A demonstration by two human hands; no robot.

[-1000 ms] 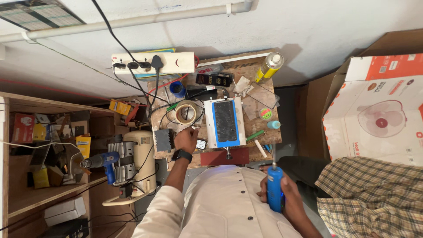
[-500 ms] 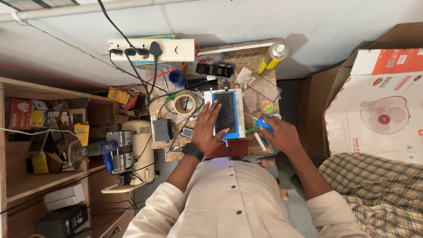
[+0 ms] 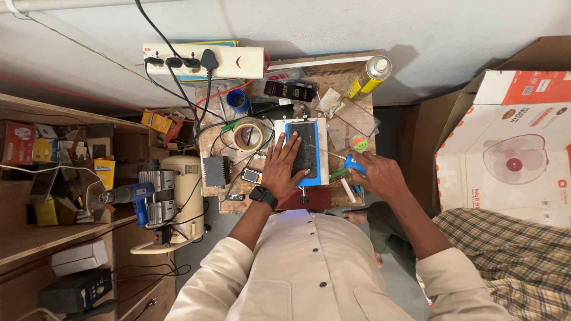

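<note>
We press our left hand [image 3: 284,168] flat, fingers spread and grasping nothing, on the dark rectangular phone screen [image 3: 306,150] that lies in the blue-edged white fixture [image 3: 322,145] at the middle of the cluttered wooden counter [image 3: 209,142], likely to pin it steady. Our right hand [image 3: 380,174] clenches a small blue bottle [image 3: 354,164] just right of the fixture, its thin nozzle aimed at the screen. The roll of tan tape [image 3: 248,134] sits left, the yellow spray can [image 3: 369,77] far right.
</note>
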